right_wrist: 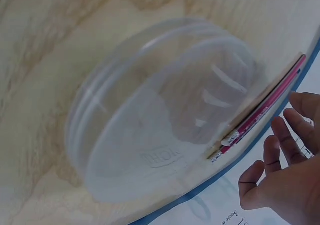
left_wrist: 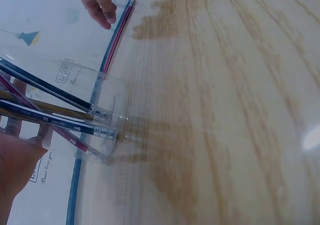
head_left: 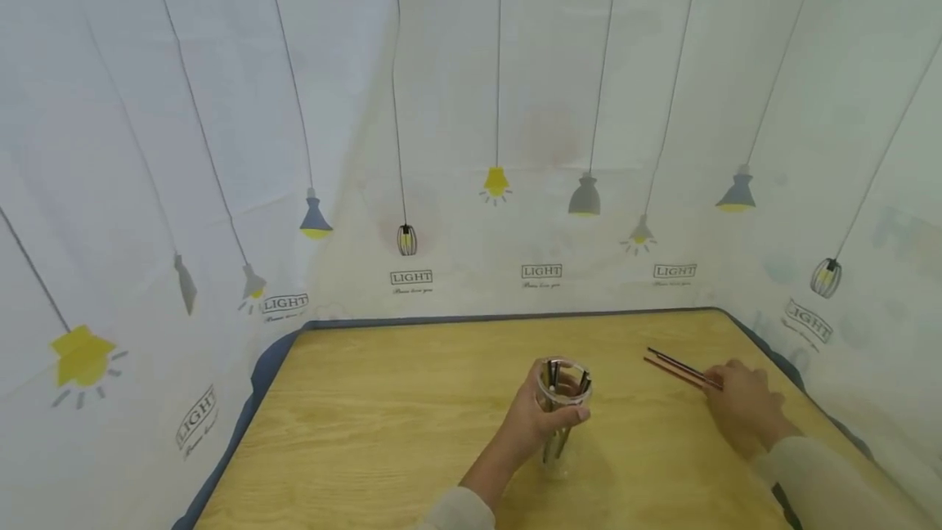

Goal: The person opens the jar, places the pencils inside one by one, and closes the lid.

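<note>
My left hand [head_left: 526, 422] grips a clear tumbler [head_left: 557, 469] near its rim, fingers and thumb curled round it. Several dark, red and brown pencils [left_wrist: 55, 121] stand in it, their silver ferrules down at the base in the left wrist view. At the right, two pencils [head_left: 670, 371], one dark and one red, lie side by side on the table. Over their near end is my right hand [head_left: 743, 403]. The right wrist view shows its fingers [right_wrist: 287, 140] loosely bent and apart, with nothing between them and the pencils beside them.
A large clear round container [right_wrist: 150, 120] fills the middle of the right wrist view, beside the pencils. The wooden table [head_left: 368, 407] has a blue edge. White sheets printed with lamps [head_left: 496, 182] enclose its back and sides.
</note>
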{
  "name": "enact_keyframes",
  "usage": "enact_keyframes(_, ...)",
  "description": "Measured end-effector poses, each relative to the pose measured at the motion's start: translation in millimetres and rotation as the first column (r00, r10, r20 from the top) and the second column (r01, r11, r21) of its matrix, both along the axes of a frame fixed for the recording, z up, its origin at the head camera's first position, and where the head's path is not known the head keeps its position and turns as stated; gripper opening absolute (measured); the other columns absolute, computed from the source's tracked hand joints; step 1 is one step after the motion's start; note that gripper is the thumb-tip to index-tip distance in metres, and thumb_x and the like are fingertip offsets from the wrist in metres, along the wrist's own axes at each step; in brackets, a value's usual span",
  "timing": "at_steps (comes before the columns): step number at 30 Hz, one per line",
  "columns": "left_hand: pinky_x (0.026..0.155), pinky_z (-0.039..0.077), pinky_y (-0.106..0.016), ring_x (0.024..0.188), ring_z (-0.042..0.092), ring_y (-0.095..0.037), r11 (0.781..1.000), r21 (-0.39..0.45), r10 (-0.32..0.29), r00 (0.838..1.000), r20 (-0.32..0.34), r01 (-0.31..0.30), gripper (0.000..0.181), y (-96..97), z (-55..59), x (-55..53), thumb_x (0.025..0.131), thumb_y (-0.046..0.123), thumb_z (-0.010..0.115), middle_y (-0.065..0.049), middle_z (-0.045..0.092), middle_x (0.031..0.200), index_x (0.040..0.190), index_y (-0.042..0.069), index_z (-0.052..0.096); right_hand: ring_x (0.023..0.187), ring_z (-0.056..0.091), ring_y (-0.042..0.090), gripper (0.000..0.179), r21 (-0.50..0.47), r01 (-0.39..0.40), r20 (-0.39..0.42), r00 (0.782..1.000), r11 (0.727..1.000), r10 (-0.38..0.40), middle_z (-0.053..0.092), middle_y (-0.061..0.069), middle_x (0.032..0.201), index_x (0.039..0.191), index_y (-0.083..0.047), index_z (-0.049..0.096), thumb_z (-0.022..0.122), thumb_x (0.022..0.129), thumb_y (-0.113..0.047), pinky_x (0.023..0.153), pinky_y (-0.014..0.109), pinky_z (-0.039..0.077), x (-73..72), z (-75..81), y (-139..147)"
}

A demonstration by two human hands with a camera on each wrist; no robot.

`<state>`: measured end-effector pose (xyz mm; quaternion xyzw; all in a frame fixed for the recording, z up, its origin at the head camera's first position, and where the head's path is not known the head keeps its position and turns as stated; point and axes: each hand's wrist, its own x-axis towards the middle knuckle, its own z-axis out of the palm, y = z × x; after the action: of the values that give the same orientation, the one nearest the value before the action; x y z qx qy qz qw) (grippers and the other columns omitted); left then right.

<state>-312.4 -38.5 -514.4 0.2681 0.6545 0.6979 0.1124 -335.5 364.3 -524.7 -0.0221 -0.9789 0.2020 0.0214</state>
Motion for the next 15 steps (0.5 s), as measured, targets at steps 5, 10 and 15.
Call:
enact_keyframes(5,0.107,0.06,-0.032,0.123,0.069,-0.015,1.0,-0.007,0.002,1.0,-0.019,-0.003,0.067,-1.5,0.7,1.9,0.095,0.033,0.086,0.003,0.064,0.136,0.152,0.034,0.05,0.119,0.048,0.068,0.034,0.02,-0.003,0.018,1.0,1.0,0.002,0.06,0.034,0.128,0.128,0.004,0.071,0.063,0.105,-0.019,0.086,0.091,0.038,-4.1,-10.7,3.4)
enact_keyframes(10,0.104,0.06,-0.031,0.122,0.069,-0.014,1.0,-0.01,0.007,1.0,-0.026,-0.007,0.067,-1.7,1.8,2.3,0.094,0.032,0.086,0.003,0.065,0.136,0.152,0.034,0.051,0.118,0.049,0.066,0.034,0.026,0.006,-0.005,1.0,1.0,-0.006,0.059,0.033,0.128,0.129,0.004,0.071,0.063,0.106,-0.02,0.084,0.088,0.041,-8.1,-13.9,5.6)
enact_keyframes(15,0.103,0.061,-0.03,0.121,0.07,-0.014,1.0,0.008,0.01,1.0,-0.017,-0.01,0.068,-0.7,-1.5,2.4,0.093,0.03,0.088,0.004,0.065,0.134,0.151,0.034,0.052,0.119,0.048,0.068,0.034,0.064,0.005,0.055,0.998,0.998,-0.008,0.057,0.037,0.131,0.127,0.005,0.07,0.063,0.105,-0.019,0.088,0.09,0.041,-10.5,-15.3,5.4)
